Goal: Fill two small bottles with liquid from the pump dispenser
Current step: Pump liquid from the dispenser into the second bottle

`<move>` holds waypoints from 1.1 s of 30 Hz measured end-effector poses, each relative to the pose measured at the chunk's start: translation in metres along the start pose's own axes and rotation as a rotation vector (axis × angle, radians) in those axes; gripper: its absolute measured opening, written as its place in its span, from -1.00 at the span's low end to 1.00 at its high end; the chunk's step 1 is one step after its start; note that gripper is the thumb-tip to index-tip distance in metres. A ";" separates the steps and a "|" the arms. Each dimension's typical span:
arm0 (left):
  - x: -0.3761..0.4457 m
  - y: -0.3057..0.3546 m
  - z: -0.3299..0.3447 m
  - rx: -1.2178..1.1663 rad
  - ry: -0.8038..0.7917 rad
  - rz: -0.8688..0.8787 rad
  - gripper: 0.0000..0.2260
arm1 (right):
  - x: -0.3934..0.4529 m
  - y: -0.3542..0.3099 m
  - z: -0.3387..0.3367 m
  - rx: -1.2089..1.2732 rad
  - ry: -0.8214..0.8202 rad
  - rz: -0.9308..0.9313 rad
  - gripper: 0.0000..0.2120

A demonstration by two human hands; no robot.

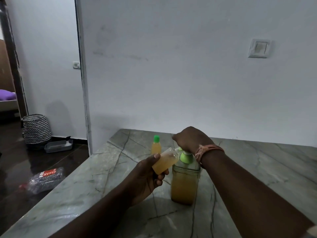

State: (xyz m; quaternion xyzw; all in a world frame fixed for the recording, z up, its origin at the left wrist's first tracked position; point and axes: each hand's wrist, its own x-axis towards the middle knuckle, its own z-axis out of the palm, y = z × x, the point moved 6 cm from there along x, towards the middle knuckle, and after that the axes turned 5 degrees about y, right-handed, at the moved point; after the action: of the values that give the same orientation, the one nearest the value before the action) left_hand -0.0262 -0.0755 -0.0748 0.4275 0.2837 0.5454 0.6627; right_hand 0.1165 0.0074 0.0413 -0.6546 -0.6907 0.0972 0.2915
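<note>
Head view: my left hand grips an uncapped small bottle tilted at the pump dispenser spout; my right hand, fingers curled, presses its pump head. Beyond the dispenser stands a capped bottle, and open countertop lies to the dispenser's right.

dim, soft shadows, edges bowed, slightly blurry

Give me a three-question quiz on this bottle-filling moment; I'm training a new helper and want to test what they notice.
1. True or false: the small bottle in the left hand wears a green cap.
2. Which hand is on top of the pump dispenser? A) left B) right C) neither
3. What stands on the counter behind the dispenser?

Key:
1. False; its mouth is open and tilted toward the nozzle.
2. B; the right hand sits on the pump head.
3. A capped small bottle holding yellowish liquid.
</note>
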 end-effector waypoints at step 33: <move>-0.002 0.003 0.006 -0.006 -0.015 0.006 -0.35 | 0.002 -0.003 0.002 -0.046 -0.028 -0.048 -0.69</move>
State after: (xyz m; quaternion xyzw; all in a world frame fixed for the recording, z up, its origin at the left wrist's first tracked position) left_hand -0.0230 -0.0787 -0.0696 0.4306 0.2759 0.5452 0.6643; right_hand 0.1135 0.0090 0.0418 -0.6428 -0.7124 0.0836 0.2691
